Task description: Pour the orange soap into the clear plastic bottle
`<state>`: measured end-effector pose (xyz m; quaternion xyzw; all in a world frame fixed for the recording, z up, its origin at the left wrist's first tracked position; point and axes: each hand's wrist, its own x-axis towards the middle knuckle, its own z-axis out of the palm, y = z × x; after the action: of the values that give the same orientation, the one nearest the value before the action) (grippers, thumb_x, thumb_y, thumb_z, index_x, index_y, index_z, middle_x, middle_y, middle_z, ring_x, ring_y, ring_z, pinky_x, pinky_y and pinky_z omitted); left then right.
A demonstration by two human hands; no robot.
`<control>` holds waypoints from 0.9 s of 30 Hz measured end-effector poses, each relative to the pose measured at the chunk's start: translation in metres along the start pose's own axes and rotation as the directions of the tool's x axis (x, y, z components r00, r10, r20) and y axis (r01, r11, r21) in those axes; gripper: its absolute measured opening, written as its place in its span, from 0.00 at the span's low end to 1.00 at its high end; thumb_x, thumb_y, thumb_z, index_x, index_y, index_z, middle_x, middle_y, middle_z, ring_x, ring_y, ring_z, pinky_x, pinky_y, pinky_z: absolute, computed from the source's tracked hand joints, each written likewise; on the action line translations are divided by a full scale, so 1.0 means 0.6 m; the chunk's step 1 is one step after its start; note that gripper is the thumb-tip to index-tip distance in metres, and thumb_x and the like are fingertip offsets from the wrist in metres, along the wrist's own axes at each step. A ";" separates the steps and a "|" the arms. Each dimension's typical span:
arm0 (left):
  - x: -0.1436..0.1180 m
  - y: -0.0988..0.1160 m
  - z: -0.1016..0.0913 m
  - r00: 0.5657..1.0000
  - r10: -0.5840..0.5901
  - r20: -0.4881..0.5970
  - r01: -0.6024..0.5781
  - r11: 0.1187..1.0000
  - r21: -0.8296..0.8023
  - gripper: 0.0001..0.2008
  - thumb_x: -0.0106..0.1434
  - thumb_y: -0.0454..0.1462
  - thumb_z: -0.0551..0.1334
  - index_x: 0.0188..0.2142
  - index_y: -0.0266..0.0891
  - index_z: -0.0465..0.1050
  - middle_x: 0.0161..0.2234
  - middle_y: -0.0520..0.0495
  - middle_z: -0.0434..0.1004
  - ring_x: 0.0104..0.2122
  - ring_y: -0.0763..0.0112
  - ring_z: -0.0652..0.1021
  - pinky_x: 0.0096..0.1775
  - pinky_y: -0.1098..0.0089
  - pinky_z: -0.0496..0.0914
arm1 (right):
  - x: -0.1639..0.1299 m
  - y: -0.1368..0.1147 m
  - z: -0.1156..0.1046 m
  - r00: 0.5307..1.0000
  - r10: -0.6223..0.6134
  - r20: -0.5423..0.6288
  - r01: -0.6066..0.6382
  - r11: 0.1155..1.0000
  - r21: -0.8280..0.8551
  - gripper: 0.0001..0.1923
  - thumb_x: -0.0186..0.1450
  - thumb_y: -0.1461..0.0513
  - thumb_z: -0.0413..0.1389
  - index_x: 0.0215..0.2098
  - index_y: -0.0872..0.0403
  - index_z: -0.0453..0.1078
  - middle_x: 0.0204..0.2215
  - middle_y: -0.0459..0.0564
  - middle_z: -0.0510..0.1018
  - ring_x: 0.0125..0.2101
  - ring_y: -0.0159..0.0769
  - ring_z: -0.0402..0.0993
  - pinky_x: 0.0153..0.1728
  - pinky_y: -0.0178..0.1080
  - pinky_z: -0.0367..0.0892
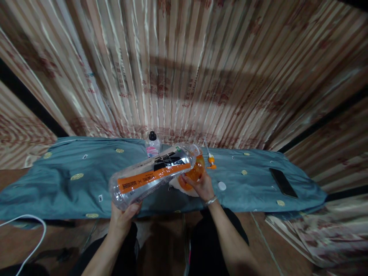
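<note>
My left hand (124, 218) is closed around the lower end of a large clear plastic bottle (152, 174) with an orange and silver label. The bottle lies tilted, its neck up to the right at the top of an orange see-through bottle (197, 170). My right hand (202, 187) is wrapped round that orange bottle and wears a bracelet at the wrist. Something white, perhaps a tissue (184, 188), is under the orange bottle. To the right lie an orange pump head (212, 161) with a pale tube and a round white cap (221, 186).
A small clear bottle (153, 145) with a black cap stands behind the large one. A black phone (283, 183) lies at the right of the teal cloth (94, 172). Pleated curtains (178, 69) hang behind. A white cable (37, 218) curves at lower left.
</note>
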<state>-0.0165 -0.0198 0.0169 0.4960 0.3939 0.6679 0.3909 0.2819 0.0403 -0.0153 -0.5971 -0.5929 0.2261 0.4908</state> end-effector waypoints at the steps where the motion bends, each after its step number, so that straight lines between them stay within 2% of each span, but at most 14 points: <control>1: 0.001 0.002 0.001 1.000 0.019 0.010 -0.019 1.000 -0.004 0.28 0.53 0.60 0.82 0.28 0.41 0.77 0.20 0.53 0.73 0.14 0.74 0.64 0.16 0.70 0.61 | 0.000 -0.002 -0.001 1.000 0.021 0.016 -0.022 0.999 0.033 0.36 0.60 0.41 0.74 0.59 0.49 0.77 0.49 0.57 0.94 0.50 0.60 0.93 0.50 0.57 0.88; 4: 0.003 0.007 0.002 0.998 0.057 0.010 -0.056 0.998 -0.015 0.26 0.57 0.59 0.81 0.29 0.41 0.78 0.21 0.52 0.74 0.14 0.74 0.65 0.16 0.71 0.61 | 0.001 -0.008 -0.005 0.997 0.069 0.041 -0.072 0.993 0.093 0.37 0.58 0.43 0.74 0.59 0.49 0.76 0.50 0.59 0.93 0.52 0.60 0.92 0.54 0.58 0.87; 7: 0.003 0.010 0.001 0.998 0.053 0.031 -0.052 0.998 -0.028 0.26 0.56 0.59 0.81 0.30 0.41 0.80 0.22 0.52 0.74 0.15 0.73 0.65 0.14 0.71 0.59 | 0.001 -0.012 -0.005 0.997 0.070 0.027 -0.072 0.993 0.096 0.37 0.57 0.42 0.74 0.58 0.50 0.76 0.51 0.59 0.93 0.52 0.61 0.92 0.56 0.60 0.86; 10: 0.001 0.017 0.007 0.999 0.025 0.027 -0.023 0.997 -0.075 0.25 0.55 0.59 0.82 0.32 0.42 0.82 0.21 0.52 0.74 0.15 0.72 0.66 0.14 0.70 0.60 | 0.000 -0.012 -0.002 0.997 0.066 0.031 -0.069 0.992 0.101 0.37 0.57 0.40 0.73 0.57 0.50 0.77 0.49 0.60 0.93 0.50 0.62 0.92 0.54 0.61 0.86; 14: -0.003 0.027 0.022 1.000 -0.006 0.017 0.008 0.992 -0.126 0.23 0.58 0.58 0.79 0.33 0.42 0.86 0.18 0.53 0.69 0.16 0.71 0.66 0.15 0.71 0.57 | 0.002 -0.011 0.000 0.997 0.076 0.008 -0.076 0.993 0.092 0.36 0.55 0.41 0.75 0.55 0.49 0.78 0.46 0.59 0.93 0.48 0.62 0.92 0.51 0.61 0.87; 18: -0.005 0.032 0.027 0.998 -0.055 0.027 0.059 0.984 -0.168 0.22 0.56 0.56 0.81 0.36 0.42 0.88 0.20 0.51 0.74 0.15 0.73 0.66 0.15 0.72 0.59 | 0.004 -0.013 0.000 0.998 0.070 0.012 -0.070 0.994 0.086 0.37 0.56 0.42 0.74 0.57 0.50 0.78 0.47 0.59 0.92 0.49 0.62 0.91 0.51 0.59 0.86; 21: -0.013 0.036 0.025 0.996 -0.084 0.027 0.087 0.980 -0.177 0.23 0.55 0.54 0.83 0.40 0.41 0.89 0.23 0.48 0.79 0.18 0.67 0.73 0.16 0.70 0.66 | 0.004 -0.014 0.001 0.996 0.077 0.033 -0.079 0.995 0.068 0.37 0.56 0.42 0.73 0.58 0.50 0.78 0.46 0.57 0.92 0.48 0.62 0.91 0.49 0.58 0.86; 24: -0.026 0.039 0.021 0.982 -0.184 -0.041 0.172 0.962 -0.212 0.23 0.54 0.51 0.84 0.44 0.41 0.89 0.29 0.45 0.86 0.26 0.61 0.83 0.24 0.67 0.77 | 0.005 -0.012 0.001 0.996 0.085 0.030 -0.086 0.995 0.056 0.38 0.56 0.43 0.74 0.58 0.51 0.78 0.45 0.57 0.92 0.46 0.62 0.91 0.48 0.58 0.86; 27: -0.032 0.036 0.013 0.960 -0.274 -0.056 0.253 0.936 -0.243 0.27 0.52 0.49 0.85 0.47 0.41 0.88 0.33 0.46 0.89 0.31 0.59 0.85 0.28 0.65 0.82 | 0.005 -0.009 0.004 0.996 0.081 0.023 -0.082 0.995 0.057 0.39 0.55 0.43 0.75 0.59 0.51 0.77 0.45 0.59 0.92 0.46 0.63 0.92 0.48 0.60 0.86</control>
<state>-0.0077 -0.0445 0.0316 0.3592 0.3923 0.6726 0.5145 0.2781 0.0429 -0.0108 -0.6039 -0.5664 0.2691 0.4919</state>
